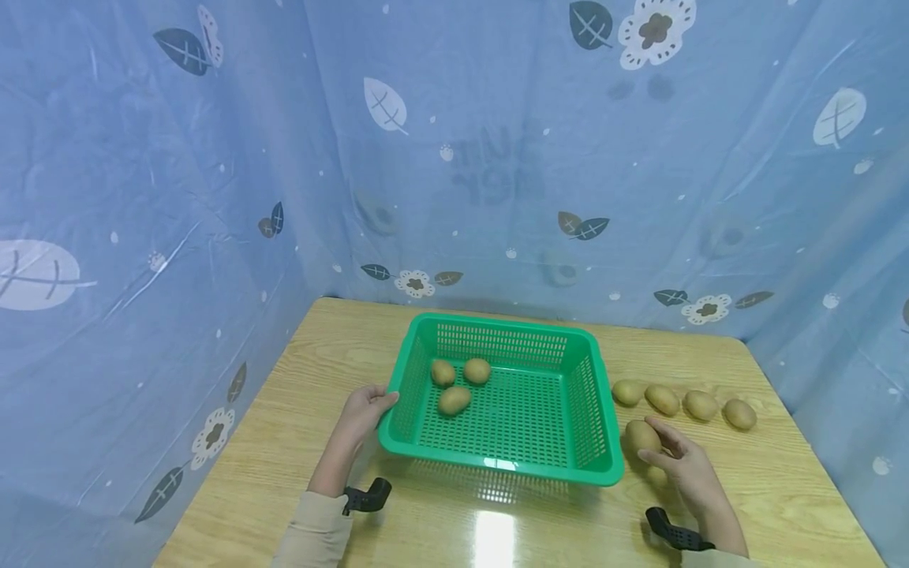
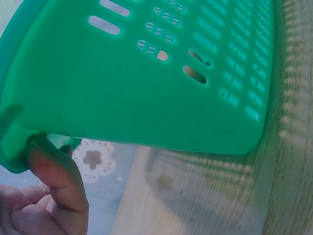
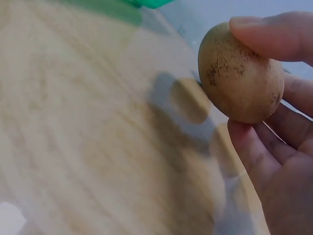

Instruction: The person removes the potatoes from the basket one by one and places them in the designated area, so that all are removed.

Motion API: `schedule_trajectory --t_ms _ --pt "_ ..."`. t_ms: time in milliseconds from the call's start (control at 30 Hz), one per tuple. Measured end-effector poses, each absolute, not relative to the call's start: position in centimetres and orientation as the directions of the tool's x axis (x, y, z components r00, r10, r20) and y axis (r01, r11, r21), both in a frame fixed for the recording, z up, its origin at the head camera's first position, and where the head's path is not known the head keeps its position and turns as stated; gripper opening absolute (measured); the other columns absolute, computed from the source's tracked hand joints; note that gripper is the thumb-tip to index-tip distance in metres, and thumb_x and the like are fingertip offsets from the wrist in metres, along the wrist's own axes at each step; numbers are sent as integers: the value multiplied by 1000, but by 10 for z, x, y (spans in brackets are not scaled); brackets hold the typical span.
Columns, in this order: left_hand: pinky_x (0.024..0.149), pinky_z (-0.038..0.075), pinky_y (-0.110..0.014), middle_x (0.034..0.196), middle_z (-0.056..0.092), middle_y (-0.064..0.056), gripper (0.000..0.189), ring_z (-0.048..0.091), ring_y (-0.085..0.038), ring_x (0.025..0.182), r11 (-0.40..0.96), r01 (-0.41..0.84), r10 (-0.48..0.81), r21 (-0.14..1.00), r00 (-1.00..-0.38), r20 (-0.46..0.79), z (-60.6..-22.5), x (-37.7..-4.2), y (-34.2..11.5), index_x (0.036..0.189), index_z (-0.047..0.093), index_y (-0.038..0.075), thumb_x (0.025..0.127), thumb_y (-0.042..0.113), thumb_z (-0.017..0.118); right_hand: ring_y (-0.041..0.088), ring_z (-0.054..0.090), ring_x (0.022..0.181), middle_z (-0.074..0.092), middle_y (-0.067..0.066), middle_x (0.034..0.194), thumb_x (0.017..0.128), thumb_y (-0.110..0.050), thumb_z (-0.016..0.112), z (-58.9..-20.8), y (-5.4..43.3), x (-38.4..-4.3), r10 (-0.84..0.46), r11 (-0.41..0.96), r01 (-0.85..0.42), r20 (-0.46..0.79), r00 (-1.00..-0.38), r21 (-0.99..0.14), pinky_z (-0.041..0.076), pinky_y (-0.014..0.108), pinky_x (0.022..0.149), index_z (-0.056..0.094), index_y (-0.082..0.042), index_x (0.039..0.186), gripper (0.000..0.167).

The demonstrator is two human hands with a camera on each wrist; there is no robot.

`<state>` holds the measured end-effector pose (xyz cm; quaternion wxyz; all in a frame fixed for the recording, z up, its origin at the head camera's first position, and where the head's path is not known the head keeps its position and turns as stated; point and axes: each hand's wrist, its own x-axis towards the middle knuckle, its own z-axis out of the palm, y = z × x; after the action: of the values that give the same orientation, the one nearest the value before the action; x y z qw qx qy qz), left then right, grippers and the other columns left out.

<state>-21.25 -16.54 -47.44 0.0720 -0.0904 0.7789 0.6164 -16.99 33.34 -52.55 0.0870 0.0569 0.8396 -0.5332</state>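
Note:
A green plastic basket [image 1: 529,418] with slotted walls stands on the table, with three potatoes [image 1: 454,401] in its left part. My left hand [image 1: 364,412] grips the basket's left rim; in the left wrist view, the thumb and fingers of the left hand [image 2: 58,186] hold the rim's edge. To the right of the basket, my right hand [image 1: 685,465] holds a potato [image 1: 642,436] between thumb and fingers. Dark specks dot that potato [image 3: 239,73] in the right wrist view, where it is held above the tabletop.
Several more potatoes [image 1: 701,405] lie in a row on the wooden table [image 1: 341,339], right of the basket and beyond my right hand. Blue patterned sheeting [image 1: 497,158] hangs behind the table and along both sides.

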Motion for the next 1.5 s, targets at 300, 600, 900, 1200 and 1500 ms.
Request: schedule_trajectory --t_ms 300,600,900,1200,1500 --pt "75 55 -29 107 64 -26 40 66 -30 95 207 -226 -23 952 -974 -226 -462 -207 -163 125 48 -13 97 15 52 28 40 129 28 22 152 89 -36 65 -533 331 -170 15 508 180 -200 -980 -842 39 30 101 27 -5 148 77" --pt "75 55 -30 104 66 -22 38 67 -24 91 227 -223 -53 948 -975 -216 -474 -212 -166 123 52 -11 97 17 52 1 46 114 30 23 151 91 -39 62 -534 331 -170 10 540 169 -194 -981 -824 39 21 94 26 -6 149 76" --pt "75 55 -30 104 66 -22 38 67 -24 91 217 -235 -52 947 -972 -230 -475 -215 -166 123 52 -10 97 17 52 -18 36 101 32 24 149 91 -38 62 -531 330 -170 4 539 164 -192 -981 -826 36 11 86 25 -3 149 77" --pt "75 55 -30 104 65 -22 38 67 -25 91 217 -239 -55 947 -971 -232 -475 -213 -167 123 51 -10 97 18 52 44 27 136 24 24 153 94 -39 57 -526 332 -169 -4 503 167 -196 -981 -848 36 18 101 19 -1 150 77" --pt "75 55 -30 104 66 -21 37 67 -23 89 221 -236 -51 946 -972 -230 -473 -214 -166 121 54 -10 97 19 53 18 35 137 26 30 149 97 -30 55 -505 335 -167 -25 508 47 -70 -997 -860 32 -2 84 20 1 149 70"
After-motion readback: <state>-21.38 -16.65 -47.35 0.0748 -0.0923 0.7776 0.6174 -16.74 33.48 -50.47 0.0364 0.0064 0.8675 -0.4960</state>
